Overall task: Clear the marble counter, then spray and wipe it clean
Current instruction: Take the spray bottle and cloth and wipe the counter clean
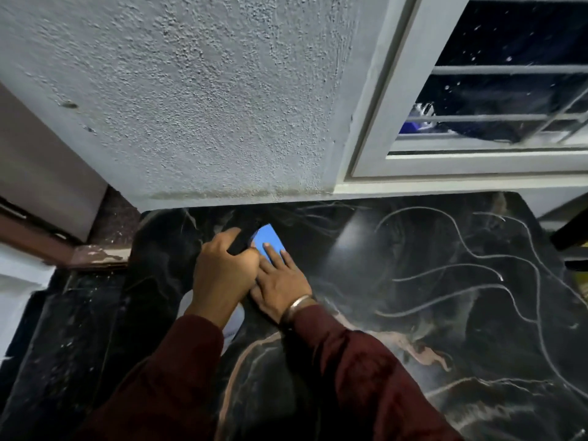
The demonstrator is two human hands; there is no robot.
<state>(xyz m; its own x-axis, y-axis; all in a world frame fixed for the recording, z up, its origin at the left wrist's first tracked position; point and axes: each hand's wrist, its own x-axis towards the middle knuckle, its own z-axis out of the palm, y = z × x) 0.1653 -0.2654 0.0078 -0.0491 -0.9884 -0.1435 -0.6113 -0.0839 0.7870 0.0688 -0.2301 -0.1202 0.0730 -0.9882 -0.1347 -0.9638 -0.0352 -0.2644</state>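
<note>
The marble tabletop point(413, 281) looks bare of loose things, so we judge the clearing done and the spray-and-wipe stage under way near the wall point(191, 106). Our left hand point(222, 265) grips a dark-headed spray bottle point(241, 240), its white body mostly hidden below. Our right hand point(280, 278) presses flat, fingers straight, on a blue cloth or sponge point(267, 238); we cannot tell which.

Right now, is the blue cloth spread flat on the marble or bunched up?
Flat: the blue cloth lies smooth on the marble counter under the right hand's straight fingers.
</note>
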